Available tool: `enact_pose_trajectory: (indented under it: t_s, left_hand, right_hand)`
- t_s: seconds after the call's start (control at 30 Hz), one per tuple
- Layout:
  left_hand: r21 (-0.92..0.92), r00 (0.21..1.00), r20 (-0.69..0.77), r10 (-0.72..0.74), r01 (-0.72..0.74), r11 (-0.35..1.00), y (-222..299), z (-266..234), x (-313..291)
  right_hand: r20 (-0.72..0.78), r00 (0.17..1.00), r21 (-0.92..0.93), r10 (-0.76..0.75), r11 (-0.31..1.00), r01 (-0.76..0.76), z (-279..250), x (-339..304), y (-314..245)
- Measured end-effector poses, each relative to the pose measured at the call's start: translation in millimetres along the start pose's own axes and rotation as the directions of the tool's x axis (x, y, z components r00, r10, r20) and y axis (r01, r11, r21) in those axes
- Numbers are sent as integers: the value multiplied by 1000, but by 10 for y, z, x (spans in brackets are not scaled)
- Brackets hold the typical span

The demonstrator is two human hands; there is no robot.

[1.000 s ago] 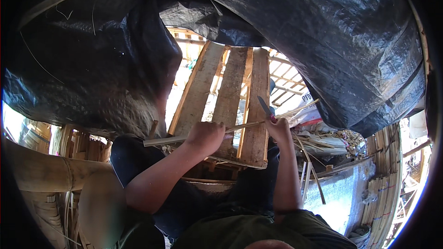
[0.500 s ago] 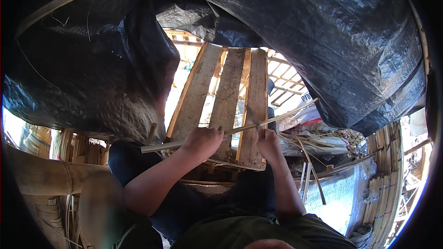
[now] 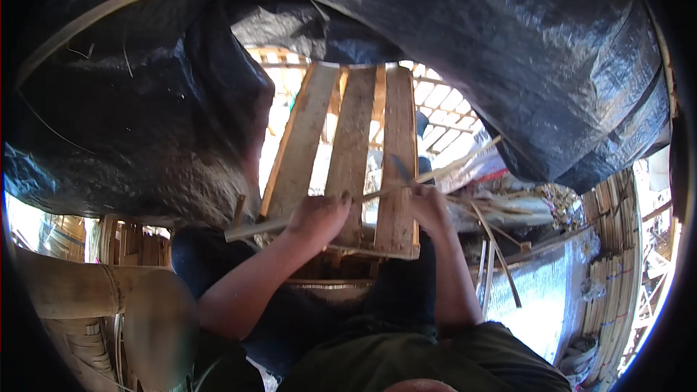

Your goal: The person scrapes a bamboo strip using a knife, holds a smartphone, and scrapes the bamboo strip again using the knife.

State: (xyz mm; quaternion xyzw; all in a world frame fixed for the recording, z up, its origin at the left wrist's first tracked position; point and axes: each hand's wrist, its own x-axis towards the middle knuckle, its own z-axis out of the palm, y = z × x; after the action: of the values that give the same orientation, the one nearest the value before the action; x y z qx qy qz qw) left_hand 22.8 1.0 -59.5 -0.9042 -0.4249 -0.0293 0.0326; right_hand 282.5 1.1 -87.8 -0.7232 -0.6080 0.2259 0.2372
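Observation:
My left hand (image 3: pixel 318 219) is closed around a long, pale split-bamboo strip (image 3: pixel 250 231), which slants across my lap from lower left to upper right. The strip's thick end sticks out to the left of my fist, and its thinner part runs past my right hand. In my right hand (image 3: pixel 430 208), also closed, is a knife with a dark blade (image 3: pixel 401 168) that points up and to the left, at the strip. The handle is hidden by my fingers. Behind both hands stands a slatted wooden bench (image 3: pixel 351 127).
Dark tarpaulin (image 3: pixel 138 116) hangs at left and right (image 3: pixel 559 80). A thick bamboo pole (image 3: pixel 72 287) lies at my left. To the right are loose strips (image 3: pixel 496 254), a pale shiny sheet (image 3: pixel 534 297) and stacked bamboo slats (image 3: pixel 606 283). A printed sack (image 3: pixel 485 165) lies behind my right hand.
Both hands keep their hold, and the right hand has shifted slightly up along the strip. The knife blade looks clearer and more upright. The whole view has moved a little.

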Motion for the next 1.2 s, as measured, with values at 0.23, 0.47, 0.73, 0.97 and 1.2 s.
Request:
enact_pose_trajectory:
  t_s: [0.23,0.47,0.73,0.97,1.2]
  left_hand:
    - [-39,998,-34,-50,48,998,7,57,-1]
    - [5,993,63,-99,99,995,-7,32,-57]
    - [-68,996,66,-63,67,995,1,17,-15]
    - [-84,997,52,-64,68,994,-25,48,-15]
    - [-78,996,71,-45,50,996,-32,110,17]
  right_hand:
    - [-4,962,-131,273,954,-271,-229,103,-249]
    - [203,926,-117,318,947,-300,-257,61,-508]
    - [219,929,-67,298,955,-290,-201,-27,-499]
    - [175,974,-37,144,989,-140,4,-170,-646]
    - [9,990,-184,-141,973,140,176,-276,-601]
